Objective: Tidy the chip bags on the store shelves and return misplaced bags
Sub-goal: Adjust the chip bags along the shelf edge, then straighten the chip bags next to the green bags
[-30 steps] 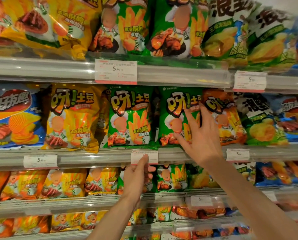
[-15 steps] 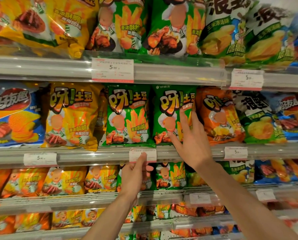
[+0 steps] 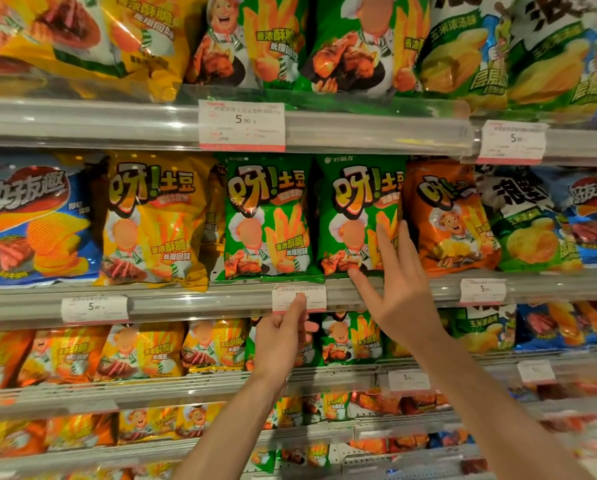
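Note:
Two green chip bags stand upright side by side on the middle shelf, the left green bag (image 3: 266,216) and the right green bag (image 3: 356,213). My right hand (image 3: 394,289) is spread with straight fingers against the lower right of the right green bag, thumb at its bottom edge. An orange bag (image 3: 446,216) stands just right of it. My left hand (image 3: 283,337) is below, fingers curled, index finger pointing up onto the white price tag (image 3: 299,297) on the shelf rail (image 3: 193,304).
A yellow bag (image 3: 155,220) and a blue bag (image 3: 33,220) fill the shelf's left side; white-green (image 3: 529,223) and blue bags lie to the right. The shelf above holds large yellow and green bags behind a rail (image 3: 359,128). Lower shelves hold smaller bags.
My right hand has slid down from between the right green and orange bags to the green bag's lower right. The orange bag now shows fully. My left hand stays at the price tag.

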{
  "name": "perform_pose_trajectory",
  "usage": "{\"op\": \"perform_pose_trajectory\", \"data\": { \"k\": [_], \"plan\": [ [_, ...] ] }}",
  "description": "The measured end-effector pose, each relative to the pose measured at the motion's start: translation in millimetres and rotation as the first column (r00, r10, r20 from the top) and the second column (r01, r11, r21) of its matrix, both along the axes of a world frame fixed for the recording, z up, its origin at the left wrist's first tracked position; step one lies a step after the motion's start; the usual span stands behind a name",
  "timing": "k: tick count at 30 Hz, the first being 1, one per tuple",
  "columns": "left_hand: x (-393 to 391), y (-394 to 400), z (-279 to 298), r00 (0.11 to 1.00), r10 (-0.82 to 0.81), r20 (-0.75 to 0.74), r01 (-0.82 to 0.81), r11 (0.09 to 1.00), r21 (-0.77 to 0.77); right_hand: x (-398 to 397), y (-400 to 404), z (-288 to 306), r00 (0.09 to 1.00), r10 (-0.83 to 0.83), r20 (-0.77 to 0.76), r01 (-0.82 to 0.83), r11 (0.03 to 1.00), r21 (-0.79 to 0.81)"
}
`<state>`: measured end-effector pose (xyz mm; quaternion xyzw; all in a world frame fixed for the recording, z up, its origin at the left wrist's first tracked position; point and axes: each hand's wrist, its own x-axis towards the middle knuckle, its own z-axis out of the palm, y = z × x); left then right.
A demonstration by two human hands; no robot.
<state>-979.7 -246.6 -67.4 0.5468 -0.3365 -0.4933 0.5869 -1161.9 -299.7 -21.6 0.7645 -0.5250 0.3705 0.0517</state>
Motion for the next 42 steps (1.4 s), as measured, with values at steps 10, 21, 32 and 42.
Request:
{"op": "perform_pose_trajectory", "data": {
  "k": [10, 21, 32, 42],
  "plan": [
    [21.4, 22.7, -26.3, 0.888, -0.174, 0.426, 0.207, 0.978, -0.032, -1.3, 77.9, -73.3, 0.990, 0.029, 0.140, -0.072, 0.947, 0.312],
    [-6.6, 77.0, -59.4, 0.705, -0.206, 0.678, 0.227, 0.972, 0.060, -71.9, 116.9, -120.4, 0.925, -0.120, 0.361, -0.169, 0.720, 0.673],
    [-156.3, 56.1, -63.7, 0.745, -0.103, 0.658, 0.073, 0.995, 0.073, -212.0, 75.8, -130.9, 0.912, -0.063, 0.404, -0.255, 0.685, 0.683],
    [-288.9, 28.5, -51.0, 0.778, -0.028, 0.627, -0.008, 0.998, 0.055, -341.7, 37.4, -106.8, 0.922, -0.043, 0.384, -0.246, 0.701, 0.669]
  ]
}}
